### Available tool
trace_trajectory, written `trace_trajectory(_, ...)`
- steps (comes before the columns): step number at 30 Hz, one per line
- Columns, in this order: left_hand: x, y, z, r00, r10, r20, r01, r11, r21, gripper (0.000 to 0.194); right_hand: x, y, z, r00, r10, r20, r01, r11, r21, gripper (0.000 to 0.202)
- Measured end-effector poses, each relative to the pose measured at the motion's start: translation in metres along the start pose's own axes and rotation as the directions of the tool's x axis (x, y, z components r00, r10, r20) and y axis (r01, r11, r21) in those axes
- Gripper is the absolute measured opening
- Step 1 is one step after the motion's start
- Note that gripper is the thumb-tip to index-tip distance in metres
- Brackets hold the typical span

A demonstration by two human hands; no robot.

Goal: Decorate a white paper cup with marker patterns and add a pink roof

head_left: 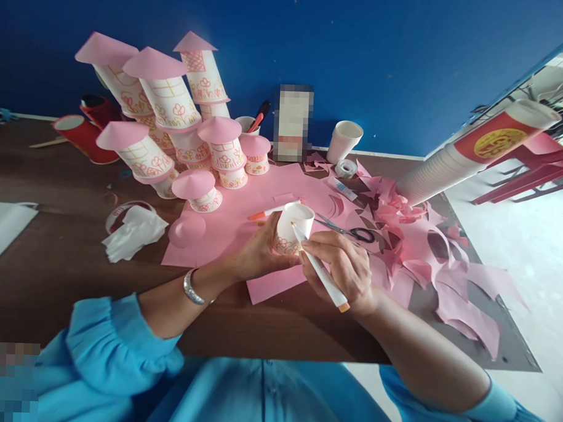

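My left hand (257, 250) is wrapped round a small white paper cup (287, 229), held over the pink paper with its opening up. Orange-brown doodles run along the lower part of the cup's side. In my right hand (342, 265) is a white marker (325, 277) with an orange end, its tip at the cup's wall. Behind the cup a second marker (267, 212), red-orange at one end, lies on the pink paper (234, 234). Black-handled scissors (359, 234) rest just beyond my right hand.
Cup towers with pink cone roofs (165, 102) stand at the back left. Pink paper scraps (423, 253) and a leaning stack of cups (449, 158) are at the right. A crumpled tissue (135, 233) lies left, with a tape roll (346, 169) and an upright cup (343, 141) at the back.
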State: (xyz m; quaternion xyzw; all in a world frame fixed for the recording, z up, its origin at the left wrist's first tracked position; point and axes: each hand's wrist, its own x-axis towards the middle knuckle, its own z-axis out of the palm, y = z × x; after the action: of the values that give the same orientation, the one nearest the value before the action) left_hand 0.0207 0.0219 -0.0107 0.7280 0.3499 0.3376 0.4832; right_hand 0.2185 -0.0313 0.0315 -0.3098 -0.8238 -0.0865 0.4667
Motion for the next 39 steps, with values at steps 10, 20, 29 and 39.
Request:
trace_trajectory(10, 0.000, -0.001, 0.002, 1.000, 0.007, -0.017, -0.008, 0.999, -0.043, 0.091, 0.002, -0.001, -0.001, 1.000, -0.009, -0.030, 0.009, 1.000, 0.004, 0.022)
trace_trajectory(20, -0.002, 0.005, -0.002, 1.000, -0.027, -0.004, 0.027, 1.000, 0.001, 0.092, 0.002, 0.000, 0.000, 1.000, -0.004, -0.014, 0.004, 1.000, -0.011, 0.019)
trace_trajectory(29, -0.001, 0.010, -0.007, 0.997, -0.004, 0.079, 0.008, 0.999, -0.044, 0.086, 0.001, -0.002, -0.005, 0.999, 0.036, 0.004, -0.036, 0.997, -0.074, 0.018)
trace_trajectory(39, 0.002, 0.008, -0.012, 0.994, 0.009, 0.108, 0.004, 0.993, -0.121, 0.085, 0.004, -0.001, -0.008, 0.999, 0.040, -0.016, -0.041, 0.995, -0.089, 0.019)
